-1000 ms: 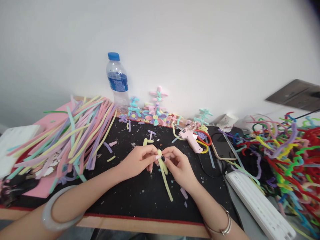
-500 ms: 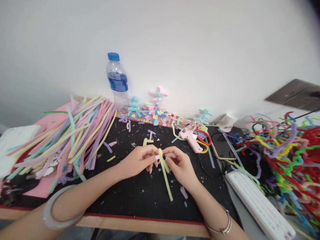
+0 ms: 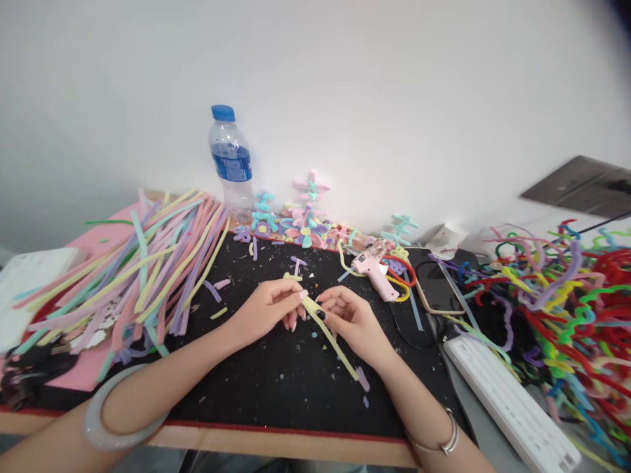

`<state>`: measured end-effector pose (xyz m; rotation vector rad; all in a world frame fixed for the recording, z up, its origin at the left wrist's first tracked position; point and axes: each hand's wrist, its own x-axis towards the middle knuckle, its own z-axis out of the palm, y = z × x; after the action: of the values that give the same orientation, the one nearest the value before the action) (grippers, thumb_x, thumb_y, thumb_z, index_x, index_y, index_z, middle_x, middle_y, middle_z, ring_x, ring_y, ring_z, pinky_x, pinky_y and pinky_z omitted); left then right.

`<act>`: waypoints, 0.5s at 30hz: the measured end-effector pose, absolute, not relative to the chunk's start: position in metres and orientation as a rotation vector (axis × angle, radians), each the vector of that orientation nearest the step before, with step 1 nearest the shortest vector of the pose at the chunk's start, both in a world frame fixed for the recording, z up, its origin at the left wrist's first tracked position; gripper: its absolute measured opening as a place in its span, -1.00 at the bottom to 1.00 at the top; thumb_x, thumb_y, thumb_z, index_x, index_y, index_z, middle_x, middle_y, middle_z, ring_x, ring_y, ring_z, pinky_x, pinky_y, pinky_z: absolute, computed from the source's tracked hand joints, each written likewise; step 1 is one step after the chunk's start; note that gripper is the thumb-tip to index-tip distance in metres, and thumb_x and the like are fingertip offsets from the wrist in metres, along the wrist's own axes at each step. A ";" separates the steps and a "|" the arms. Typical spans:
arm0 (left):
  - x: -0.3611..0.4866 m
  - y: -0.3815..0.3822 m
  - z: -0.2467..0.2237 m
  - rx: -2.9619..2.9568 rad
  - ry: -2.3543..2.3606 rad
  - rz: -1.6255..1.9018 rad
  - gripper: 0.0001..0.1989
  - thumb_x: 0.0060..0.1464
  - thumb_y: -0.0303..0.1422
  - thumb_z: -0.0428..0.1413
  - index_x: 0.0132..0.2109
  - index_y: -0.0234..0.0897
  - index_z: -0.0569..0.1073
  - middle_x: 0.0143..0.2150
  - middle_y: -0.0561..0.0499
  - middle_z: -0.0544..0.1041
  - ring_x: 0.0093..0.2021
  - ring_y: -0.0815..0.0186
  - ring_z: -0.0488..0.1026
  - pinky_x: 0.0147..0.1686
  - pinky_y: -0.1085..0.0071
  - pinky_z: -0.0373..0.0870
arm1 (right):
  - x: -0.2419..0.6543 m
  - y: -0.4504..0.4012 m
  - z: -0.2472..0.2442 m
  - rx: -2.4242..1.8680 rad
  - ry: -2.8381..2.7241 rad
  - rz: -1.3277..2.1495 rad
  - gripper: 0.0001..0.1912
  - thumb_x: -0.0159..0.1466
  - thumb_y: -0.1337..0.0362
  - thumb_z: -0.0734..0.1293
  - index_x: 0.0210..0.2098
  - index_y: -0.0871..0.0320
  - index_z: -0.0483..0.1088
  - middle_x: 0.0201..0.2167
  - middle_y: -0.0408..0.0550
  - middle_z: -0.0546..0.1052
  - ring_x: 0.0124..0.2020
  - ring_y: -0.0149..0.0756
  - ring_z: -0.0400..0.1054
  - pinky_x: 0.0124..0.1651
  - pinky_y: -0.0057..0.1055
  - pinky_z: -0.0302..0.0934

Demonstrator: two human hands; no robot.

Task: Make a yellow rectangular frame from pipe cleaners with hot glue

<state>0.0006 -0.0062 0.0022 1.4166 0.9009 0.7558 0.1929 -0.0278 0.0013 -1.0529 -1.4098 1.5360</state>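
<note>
Pipe cleaners [image 3: 165, 263] and glue gun [image 3: 378, 276] mark a craft workspace

The pale yellow fuzzy stem [image 3: 340, 351] I'm holding is slim and soft-looking, nearly straight along its free length. Its far end is pinched in my left hand [image 3: 279, 305], and my right hand [image 3: 352, 322] grips it just beside that. It looks thicker there, though my fingers hide exactly how it's shaped. From my grip it slants toward the near right, its blunt loose tip pointing toward me.
</note>
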 end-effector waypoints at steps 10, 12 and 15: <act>0.002 -0.005 0.004 1.528 0.933 0.587 -0.81 0.10 -0.34 0.05 -0.34 -0.36 0.51 -0.63 0.08 0.42 -0.60 0.41 0.40 -0.55 0.53 0.35 | 0.199 -0.022 0.001 -1.053 -1.095 1.577 -0.77 0.06 0.35 0.42 -0.28 0.15 0.36 -0.46 -0.19 0.41 -0.48 -0.48 0.26 -0.42 -0.54 0.17; 0.003 -0.005 0.005 1.504 0.932 0.585 -0.83 0.08 -0.36 0.06 -0.33 -0.36 0.51 -0.61 0.08 0.43 -0.60 0.43 0.39 -0.56 0.54 0.34 | 0.198 -0.022 0.000 -1.033 -1.118 1.560 -0.73 0.06 0.37 0.41 -0.24 0.13 0.34 -0.48 -0.21 0.40 -0.49 -0.48 0.26 -0.43 -0.54 0.17; 0.003 -0.004 0.005 1.471 0.906 0.593 -0.81 0.08 -0.34 0.06 -0.37 -0.36 0.49 -0.59 0.08 0.43 -0.60 0.43 0.39 -0.57 0.54 0.33 | 0.196 -0.023 0.001 -1.027 -1.174 1.444 -0.68 0.10 0.40 0.37 -0.17 0.08 0.29 -0.47 -0.22 0.42 -0.51 -0.48 0.27 -0.43 -0.54 0.18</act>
<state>0.0034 -0.0041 0.0047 1.4709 0.9058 0.5928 0.1957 -0.0233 0.0010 -1.0265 -1.1737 1.4437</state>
